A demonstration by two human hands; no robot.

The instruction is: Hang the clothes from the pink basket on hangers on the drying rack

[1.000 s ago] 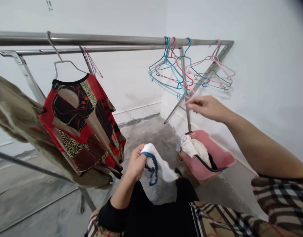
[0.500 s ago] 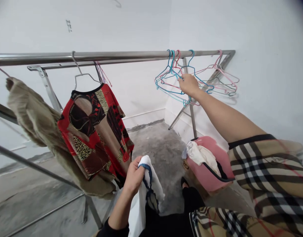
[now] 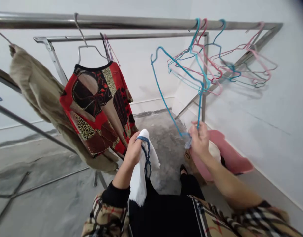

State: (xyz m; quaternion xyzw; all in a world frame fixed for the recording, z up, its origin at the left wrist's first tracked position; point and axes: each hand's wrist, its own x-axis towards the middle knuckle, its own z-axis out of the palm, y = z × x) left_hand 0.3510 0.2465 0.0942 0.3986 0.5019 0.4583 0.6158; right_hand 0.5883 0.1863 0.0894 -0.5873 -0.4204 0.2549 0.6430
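Note:
My left hand (image 3: pixel 133 149) is closed on a bunched white garment (image 3: pixel 139 184) with dark blue trim, which hangs down in front of my legs. In my right hand (image 3: pixel 200 140) is a blue clothes hanger (image 3: pixel 163 95), gripped near its hook end and tilted up, off the rail. Behind it, several blue and pink hangers (image 3: pixel 206 49) hang from the metal rail (image 3: pixel 141 22). Left of my hands, a red patterned top (image 3: pixel 97 102) hangs on a grey hanger (image 3: pixel 86 46).
Khaki trousers (image 3: pixel 40 89) hang at the far left of the rack. A pink basket (image 3: pixel 230 149) with white clothes stands on a cardboard box (image 3: pixel 191 161) at the right, near the wall. Metal rack legs (image 3: pixel 52 59) cross the space at the left.
My right hand has taken a blue hanger off the rail and brought it down toward my body. The left hand still holds the white garment. The view has tilted down.

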